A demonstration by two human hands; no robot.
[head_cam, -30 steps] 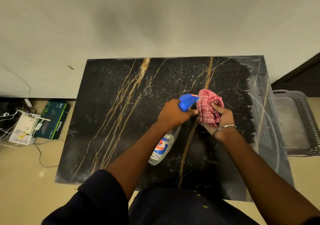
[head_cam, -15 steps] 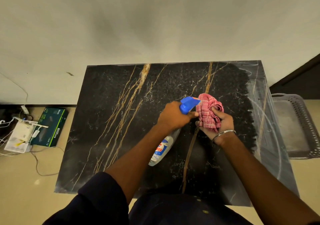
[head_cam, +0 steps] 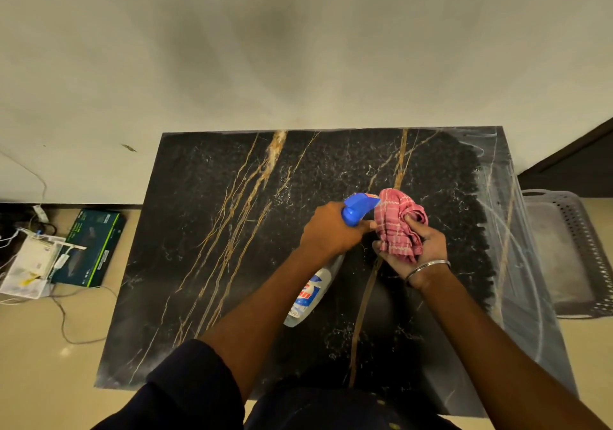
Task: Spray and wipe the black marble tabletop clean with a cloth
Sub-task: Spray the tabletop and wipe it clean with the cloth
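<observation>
At the bottom of the view, a dark sleeve point(head_cam: 185, 386) is covering the person's left upper arm, and both forearms are reaching out over the black marble tabletop point(head_cam: 199, 263). The left hand point(head_cam: 331, 230) is gripping the neck of the spray bottle point(head_cam: 308, 297), fingers curled round it just below the blue trigger head. The bottle's pale body is slanting back toward the person under the wrist, while its nozzle is pointing right, almost touching the cloth point(head_cam: 396, 224). The right hand point(head_cam: 418, 247), wearing a metal bangle point(head_cam: 428, 267), is holding that bunched pink checked cloth in its curled fingers, thumb pressing into the folds. Both hands are hovering above the middle right of the tabletop, just beside each other. A hazy, pale strip point(head_cam: 517, 263) is running along the tabletop's right edge. On the floor point(head_cam: 49, 363), a grey basket point(head_cam: 570, 254) is sitting to the right, and a green box point(head_cam: 89, 247) with tangled cables point(head_cam: 30, 263) to the left. Beyond, a plain wall point(head_cam: 298, 48) is rising.
</observation>
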